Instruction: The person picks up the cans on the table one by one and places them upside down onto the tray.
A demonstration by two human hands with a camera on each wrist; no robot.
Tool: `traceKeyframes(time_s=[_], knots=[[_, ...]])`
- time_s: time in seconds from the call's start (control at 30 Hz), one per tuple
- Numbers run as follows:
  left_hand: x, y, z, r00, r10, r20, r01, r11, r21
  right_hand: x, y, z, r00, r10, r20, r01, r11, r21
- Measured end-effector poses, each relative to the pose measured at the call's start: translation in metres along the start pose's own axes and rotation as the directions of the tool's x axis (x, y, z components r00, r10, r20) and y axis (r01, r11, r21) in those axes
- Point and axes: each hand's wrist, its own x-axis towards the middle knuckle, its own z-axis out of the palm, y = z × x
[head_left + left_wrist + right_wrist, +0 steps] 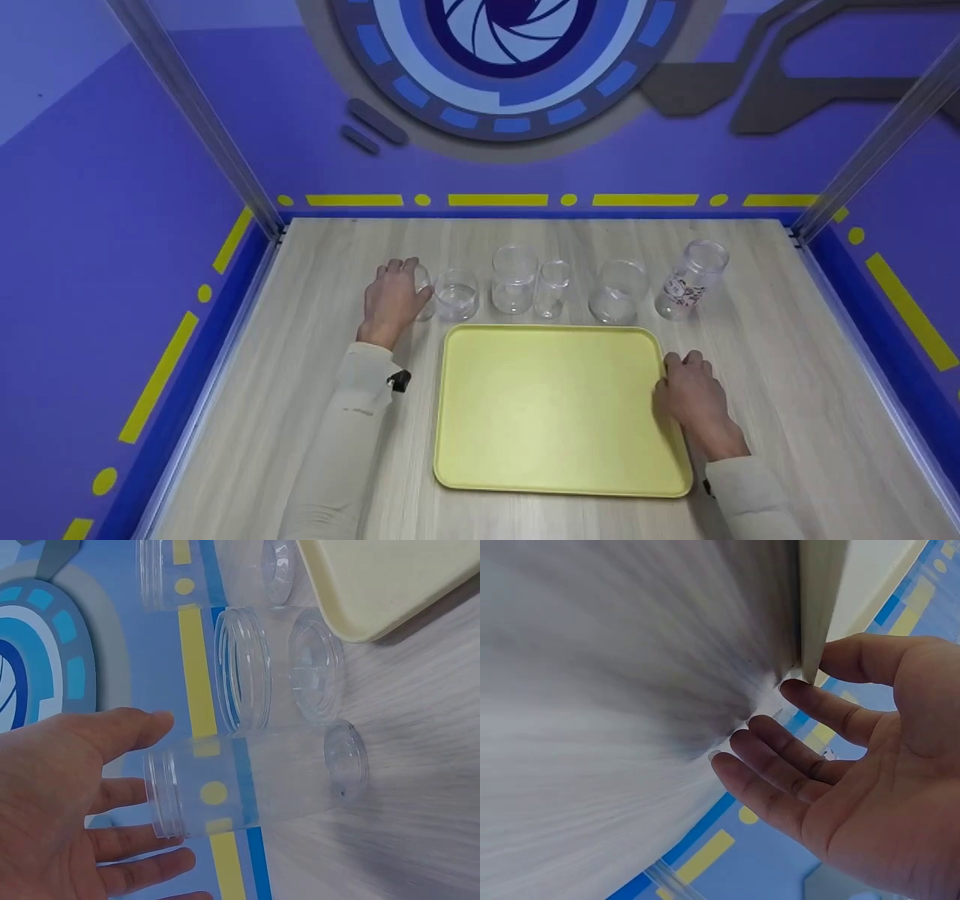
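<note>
At the left end of the row, my left hand (394, 296) is right beside a clear cylindrical glass (289, 772). The left wrist view has that hand's thumb and fingers spread around the glass's mouth, not closed on it. A short, wide clear glass (457, 296) stands just right of it. My right hand (694, 394) is at the right edge of a pale yellow rectangular tray (555, 409). Its thumb and index finger pinch the tray's rim, the other fingers fanning out over the tabletop in the right wrist view. Nothing lies on the tray.
Behind the tray stand more clear glasses: a tall one (514, 281), a narrow one (553, 289), a rounded one (619, 292) and a tall glass with a floral print (690, 285). Blue panels (525, 176) enclose the wooden tabletop (300, 375) at the back and sides.
</note>
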Motion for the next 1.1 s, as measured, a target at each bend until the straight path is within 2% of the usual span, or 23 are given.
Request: traceKeyframes(time_s=[0.3,0.6,0.83,1.1], knots=[[0.0027,-0.0014,0.0046,0.999,0.014,-0.028,-0.016,0.998,-0.067,-0.0012,0.0019,0.0012,1.0,0.012,0.011,-0.012,1.0,0.003],[0.0033,-0.001,0.0041,0.999,0.002,-0.05,-0.01,0.988,-0.157,-0.0013,0.0029,0.0007,1.0,0.017,-0.002,-0.017,1.0,-0.001],[0.0033,-0.0013,0.0026,0.998,-0.001,-0.063,-0.01,0.985,-0.175,-0.0004,0.0037,0.0007,1.0,0.012,-0.014,-0.012,1.0,0.0],[0.0005,-0.0044,0.0036,0.997,-0.01,-0.076,-0.003,0.984,-0.176,-0.0012,0.0038,0.0017,0.999,0.024,0.021,-0.024,1.0,-0.004]])
